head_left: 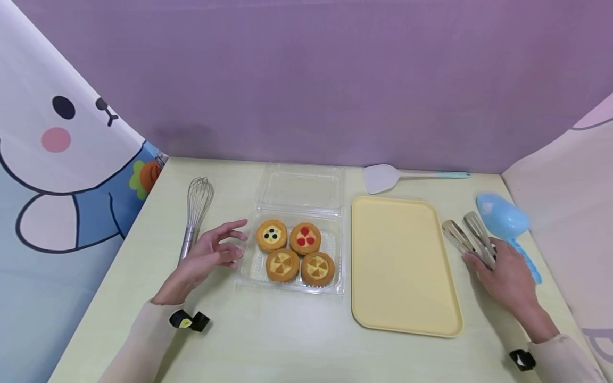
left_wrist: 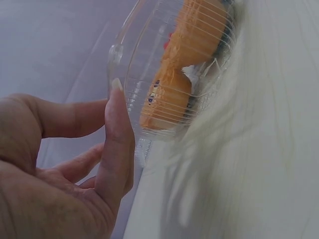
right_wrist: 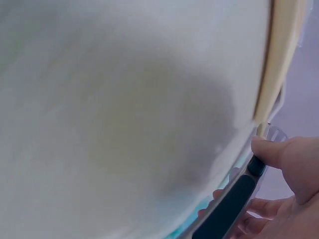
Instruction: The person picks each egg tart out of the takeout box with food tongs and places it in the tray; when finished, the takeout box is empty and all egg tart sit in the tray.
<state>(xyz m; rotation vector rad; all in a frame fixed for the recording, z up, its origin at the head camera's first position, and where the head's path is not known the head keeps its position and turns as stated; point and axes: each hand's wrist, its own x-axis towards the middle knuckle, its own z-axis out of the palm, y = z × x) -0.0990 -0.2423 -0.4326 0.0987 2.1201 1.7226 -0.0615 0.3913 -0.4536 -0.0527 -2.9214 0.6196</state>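
Observation:
A clear plastic clamshell box [head_left: 296,284] lies with its lid folded back, holding several round tarts [head_left: 306,238], topped with red, dark blue or wedge-patterned pieces. My left hand [head_left: 210,252] hovers at the box's left edge, fingers loosely bent and holding nothing; whether a fingertip touches the plastic I cannot tell. On the right, my right hand [head_left: 510,276] grips a pair of metal tongs [head_left: 480,230] whose two ends stand apart. In the right wrist view the thumb presses on the tongs near their dark handle grip [right_wrist: 227,206].
A pale yellow tray [head_left: 402,260] lies between the box and the tongs. A whisk [head_left: 198,205] lies beyond my left hand. Along the back is a spatula [head_left: 383,178] with a light blue handle end. A blue scoop-like utensil [head_left: 503,215] lies beside my right hand.

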